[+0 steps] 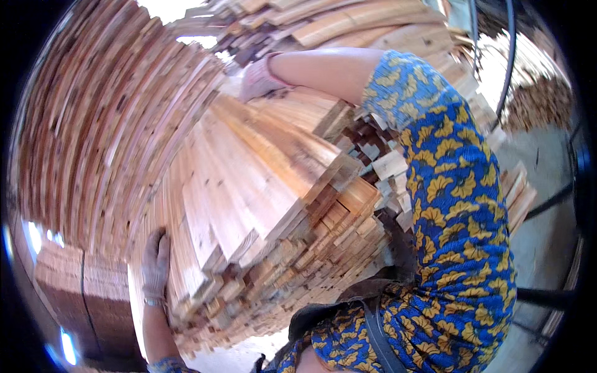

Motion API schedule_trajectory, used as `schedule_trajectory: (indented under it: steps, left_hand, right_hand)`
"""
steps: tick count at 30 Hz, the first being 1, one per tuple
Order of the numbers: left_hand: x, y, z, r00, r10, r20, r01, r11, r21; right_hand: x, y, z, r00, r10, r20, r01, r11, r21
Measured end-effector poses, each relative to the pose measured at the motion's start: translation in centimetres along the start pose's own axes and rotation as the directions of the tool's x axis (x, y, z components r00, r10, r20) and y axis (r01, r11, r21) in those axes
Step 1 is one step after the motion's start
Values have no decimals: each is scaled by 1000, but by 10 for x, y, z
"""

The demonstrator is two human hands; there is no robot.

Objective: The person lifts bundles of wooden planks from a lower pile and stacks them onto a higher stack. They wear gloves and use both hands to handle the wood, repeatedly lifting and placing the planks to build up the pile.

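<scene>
A low pile of sawn wooden boards (242, 168) fans out before me, the cut ends facing my body. My left hand (157, 264), in a pale knitted glove with a darkened fingertip, lies along the pile's left edge, fingers stretched over the outermost boards. Farther off, my right hand (261, 79) reaches across to the far part of the same pile, in a light glove with a reddish cuff. It touches or hovers over the boards there; its fingers are blurred and partly hidden, so a grip cannot be made out.
A tall wall of stacked boards (106, 130) rises on the left. More planks (373, 25) are heaped at the far side. Bundled brown stock (93, 304) stands at the lower left. Thin sticks (538, 102) are piled at the far right, beyond a dark cable (511, 56).
</scene>
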State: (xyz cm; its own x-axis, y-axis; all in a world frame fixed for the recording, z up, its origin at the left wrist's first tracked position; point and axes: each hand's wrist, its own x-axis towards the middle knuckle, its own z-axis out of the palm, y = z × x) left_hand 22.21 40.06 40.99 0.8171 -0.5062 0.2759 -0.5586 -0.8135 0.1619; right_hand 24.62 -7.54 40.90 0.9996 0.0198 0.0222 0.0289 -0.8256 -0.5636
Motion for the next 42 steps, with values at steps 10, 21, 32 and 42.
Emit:
schedule_trajectory:
  steps: [10,21,32,42]
  left_hand:
    - [-137,52,10,927,153,-342,-105,982,156]
    - [-149,6,23,938,218,-269,-48,851,523]
    - [-139,13,31,925,221,-310,-26,849,528]
    - [-144,57,56,786,486,-383,-321,849,420]
  right_hand:
    - [-12,38,12,989,-49,-143,101,918,383]
    - [-65,-26,26,990,58,-130,-19,960,280]
    - [-15,7,23,949,-132,-287,117,991,-69]
    - [-238,-124,94,435,-829,-352,489,546,-681]
